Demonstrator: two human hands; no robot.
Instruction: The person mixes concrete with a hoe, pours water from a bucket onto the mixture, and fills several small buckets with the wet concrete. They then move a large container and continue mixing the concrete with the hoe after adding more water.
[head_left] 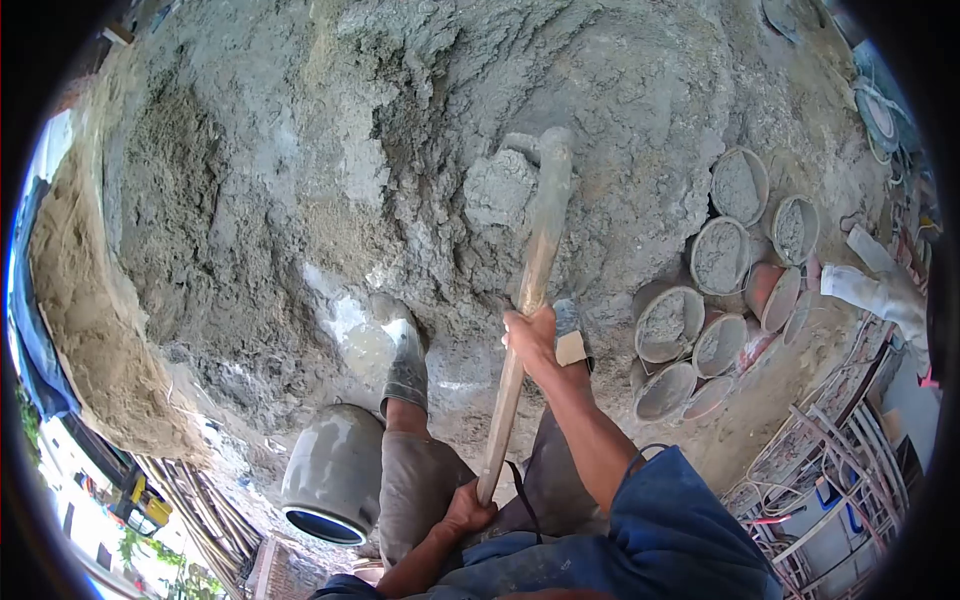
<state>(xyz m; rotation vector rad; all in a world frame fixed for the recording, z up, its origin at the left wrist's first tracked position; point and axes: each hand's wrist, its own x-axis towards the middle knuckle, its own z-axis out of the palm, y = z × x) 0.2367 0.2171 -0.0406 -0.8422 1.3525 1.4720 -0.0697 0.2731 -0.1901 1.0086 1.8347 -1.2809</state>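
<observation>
A long wooden handle (541, 250) runs from my waist up into the wet grey mortar (400, 150). My right hand (532, 335) is wrapped round its middle, and my left hand (468, 508) grips its lower end near my lap. At the handle's far end is a tool head (522, 142), partly covered by a lump of mortar (500, 187). My boot (405, 365) stands in the mortar beside a small pale puddle (366, 350).
Several round pans, some filled with mortar (719, 255), stand at the right. A co-worker's gloved hand (850, 287) reaches toward them. A grey drum (335, 470) lies at lower left, near bamboo poles (200, 515). Metal rods (840, 460) lie at lower right.
</observation>
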